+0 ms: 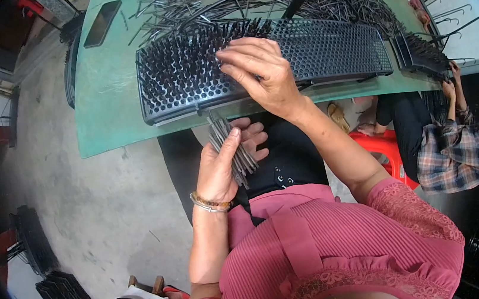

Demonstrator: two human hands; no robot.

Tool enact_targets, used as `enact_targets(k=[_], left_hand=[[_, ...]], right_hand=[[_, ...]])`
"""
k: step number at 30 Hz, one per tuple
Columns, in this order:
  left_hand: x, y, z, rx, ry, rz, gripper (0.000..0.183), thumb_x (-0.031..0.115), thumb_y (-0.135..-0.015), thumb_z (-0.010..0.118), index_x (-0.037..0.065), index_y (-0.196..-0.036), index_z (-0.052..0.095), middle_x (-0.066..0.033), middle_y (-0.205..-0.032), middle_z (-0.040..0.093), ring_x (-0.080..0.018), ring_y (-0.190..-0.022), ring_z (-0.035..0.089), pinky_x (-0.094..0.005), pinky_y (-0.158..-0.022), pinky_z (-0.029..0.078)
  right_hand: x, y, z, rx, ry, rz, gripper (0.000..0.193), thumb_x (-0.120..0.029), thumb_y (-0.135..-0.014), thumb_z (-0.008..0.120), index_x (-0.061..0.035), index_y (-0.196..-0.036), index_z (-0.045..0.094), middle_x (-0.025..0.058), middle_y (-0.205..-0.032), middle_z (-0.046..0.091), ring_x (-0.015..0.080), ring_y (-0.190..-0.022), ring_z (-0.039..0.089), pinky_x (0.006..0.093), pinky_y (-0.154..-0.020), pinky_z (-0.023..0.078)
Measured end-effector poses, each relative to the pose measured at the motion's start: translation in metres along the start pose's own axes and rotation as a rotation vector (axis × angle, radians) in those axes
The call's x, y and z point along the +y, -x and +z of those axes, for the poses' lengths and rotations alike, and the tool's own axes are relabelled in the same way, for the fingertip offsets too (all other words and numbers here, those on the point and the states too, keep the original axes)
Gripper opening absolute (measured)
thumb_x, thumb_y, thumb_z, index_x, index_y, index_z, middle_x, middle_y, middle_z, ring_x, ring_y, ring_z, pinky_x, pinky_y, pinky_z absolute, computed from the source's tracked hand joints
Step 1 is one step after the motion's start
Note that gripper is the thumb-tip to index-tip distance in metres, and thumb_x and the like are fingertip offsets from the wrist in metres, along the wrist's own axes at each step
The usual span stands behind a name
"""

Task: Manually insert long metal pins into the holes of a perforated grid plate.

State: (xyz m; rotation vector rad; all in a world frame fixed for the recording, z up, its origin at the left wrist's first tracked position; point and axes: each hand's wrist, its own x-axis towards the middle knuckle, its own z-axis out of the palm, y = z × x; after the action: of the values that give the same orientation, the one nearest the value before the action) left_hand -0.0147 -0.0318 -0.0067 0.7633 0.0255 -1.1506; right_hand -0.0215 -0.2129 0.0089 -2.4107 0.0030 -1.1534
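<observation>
On green table (108, 100), a rack (335, 48) is overhung by the half-curled right hand (266, 77), its hold unclear; rods (219, 130) are clasped by left hand (217, 164).

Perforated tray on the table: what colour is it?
The perforated tray is black, best seen in the head view.

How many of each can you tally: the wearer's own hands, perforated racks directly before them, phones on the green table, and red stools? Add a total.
Hands: 2 (left hand, right hand)
Perforated rack: 1
Phone: 1
Red stool: 1
Total: 5
</observation>
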Motion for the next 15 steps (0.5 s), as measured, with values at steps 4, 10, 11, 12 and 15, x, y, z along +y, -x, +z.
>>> enact_targets(k=[4, 10, 11, 12, 15], left_hand=[[0.0027, 0.0012, -0.0004, 0.012, -0.079, -0.035, 0.039, 0.018, -0.093, 0.054, -0.005, -0.122, 0.046, -0.0198, -0.109, 0.061, -0.0218, -0.088, 0.063, -0.0316, -0.070, 0.055], [0.0018, 0.0007, 0.0002, 0.020, -0.130, 0.002, 0.040, 0.015, -0.092, 0.054, -0.007, -0.124, 0.044, -0.0216, -0.110, 0.061, -0.0207, -0.086, 0.063, -0.0288, -0.067, 0.054], [0.0015, 0.0012, 0.0002, 0.023, -0.135, 0.008, 0.040, 0.015, -0.092, 0.054, -0.007, -0.124, 0.043, -0.0220, -0.110, 0.060, -0.0208, -0.086, 0.063, -0.0289, -0.067, 0.054], [0.0020, 0.0019, 0.0010, 0.023, -0.134, 0.009, 0.040, 0.015, -0.092, 0.054, -0.007, -0.124, 0.043, -0.0220, -0.110, 0.060, -0.0208, -0.086, 0.063, -0.0289, -0.067, 0.054], [0.0030, 0.0031, 0.0023, 0.027, -0.166, 0.010, 0.039, 0.014, -0.092, 0.054, -0.008, -0.123, 0.044, -0.0221, -0.111, 0.060, -0.0212, -0.087, 0.063, -0.0293, -0.069, 0.055]], right_hand=[[-0.0006, -0.0009, -0.0018, -0.010, 0.055, -0.020, 0.019, -0.009, -0.075, 0.070, -0.0050, -0.094, 0.069, 0.0047, -0.085, 0.067, 0.0207, -0.083, 0.060, 0.0326, -0.077, 0.041], [0.0012, -0.0045, 0.0050, -0.007, 0.047, -0.035, 0.015, -0.012, -0.076, 0.070, -0.0062, -0.090, 0.068, 0.0029, -0.080, 0.064, 0.0191, -0.079, 0.056, 0.0336, -0.075, 0.039], [0.0006, -0.0042, 0.0047, -0.006, 0.047, -0.035, 0.015, -0.012, -0.076, 0.070, -0.0062, -0.090, 0.068, 0.0029, -0.080, 0.064, 0.0191, -0.079, 0.056, 0.0336, -0.075, 0.039], [-0.0001, -0.0037, 0.0044, 0.011, 0.078, -0.059, 0.016, -0.010, -0.075, 0.070, -0.0057, -0.090, 0.068, 0.0036, -0.080, 0.064, 0.0195, -0.077, 0.057, 0.0330, -0.074, 0.039], [-0.0007, -0.0017, 0.0035, 0.034, 0.116, -0.093, 0.018, -0.008, -0.073, 0.071, -0.0051, -0.091, 0.068, 0.0039, -0.079, 0.064, 0.0199, -0.075, 0.057, 0.0326, -0.074, 0.040]])
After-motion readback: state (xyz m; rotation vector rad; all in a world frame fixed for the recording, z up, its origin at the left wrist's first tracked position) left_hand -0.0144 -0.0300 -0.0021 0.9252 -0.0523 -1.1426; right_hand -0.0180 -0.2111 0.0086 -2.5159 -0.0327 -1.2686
